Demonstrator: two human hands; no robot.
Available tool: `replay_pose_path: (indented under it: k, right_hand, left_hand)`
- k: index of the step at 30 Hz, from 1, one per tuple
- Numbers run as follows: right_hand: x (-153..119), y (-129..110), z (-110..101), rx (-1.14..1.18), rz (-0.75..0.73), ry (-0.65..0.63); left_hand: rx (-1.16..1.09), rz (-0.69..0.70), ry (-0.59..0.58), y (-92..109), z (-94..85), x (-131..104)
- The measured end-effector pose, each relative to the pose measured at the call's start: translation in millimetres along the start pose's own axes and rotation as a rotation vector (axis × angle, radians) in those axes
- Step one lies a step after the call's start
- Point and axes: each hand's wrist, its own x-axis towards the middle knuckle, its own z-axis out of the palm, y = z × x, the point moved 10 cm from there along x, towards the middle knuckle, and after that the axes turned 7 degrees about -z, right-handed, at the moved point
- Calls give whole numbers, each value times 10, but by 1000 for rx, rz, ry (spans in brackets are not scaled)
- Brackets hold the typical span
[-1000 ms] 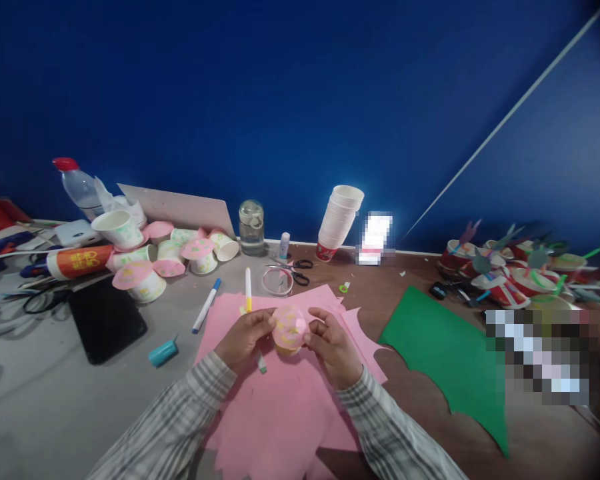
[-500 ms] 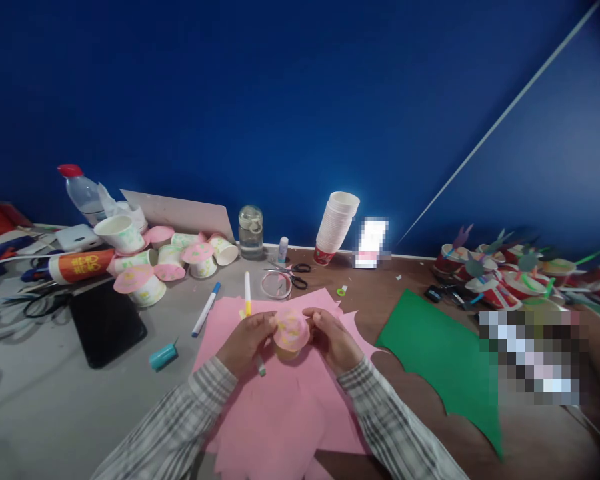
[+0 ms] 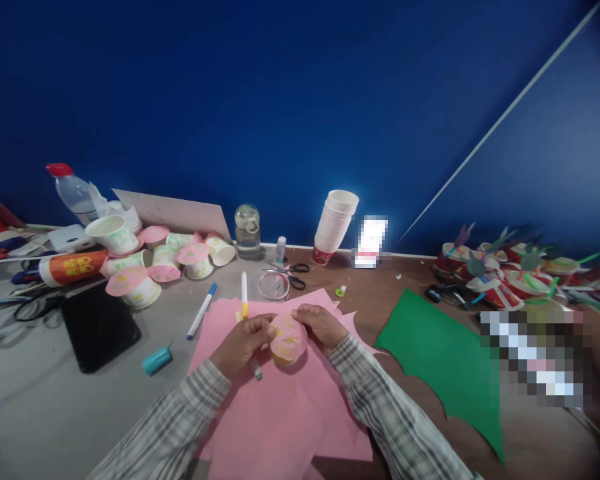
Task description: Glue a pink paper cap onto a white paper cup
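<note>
A round pink paper disc (image 3: pixel 289 337) with yellow patches sits over a small paper cup (image 3: pixel 285 360), whose lower part shows beneath the disc. My left hand (image 3: pixel 245 340) pinches the disc's left edge between thumb and fingers. From the upper right, my right hand (image 3: pixel 324 325) grips the same disc with its fingertips. Both are above large pink paper sheets (image 3: pixel 275 407). Beside the left hand lie a yellow-capped white marker (image 3: pixel 245 293) and another pen's grey-green end (image 3: pixel 258 373), partly hidden.
Decorated paper cups (image 3: pixel 193 260) crowd the left, near a black tablet-like slab (image 3: pixel 100 327). Scissors (image 3: pixel 297 277), a glue stick (image 3: pixel 281 249) and a leaning cup stack (image 3: pixel 335 227) stand or lie toward the wall. Green paper (image 3: pixel 440 367) lies right. A blue-capped marker (image 3: pixel 203 312) is left.
My right hand has moved left, its fingers now over the disc's upper edge. The disc has tipped to show more of its top. The whole view has shifted slightly.
</note>
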Motion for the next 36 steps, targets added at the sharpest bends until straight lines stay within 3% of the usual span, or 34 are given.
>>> replay_pose_path:
  k: [18,28,31,36]
  right_hand:
    - [-27,38,166,67,59,-73]
    - [-4,81,137,-15,23,-63]
    - [9,-20,60,-88,-53,0]
    - [-232,-467,-91,-253,-301,147]
  left_hand:
    - [-8,-38,-24,2,74,-29]
    - [-31,-49,-36,-11,66,-16]
    - [-75,-30,-13,27,70,-32]
    - [-102,-62,-18,10,102,-52]
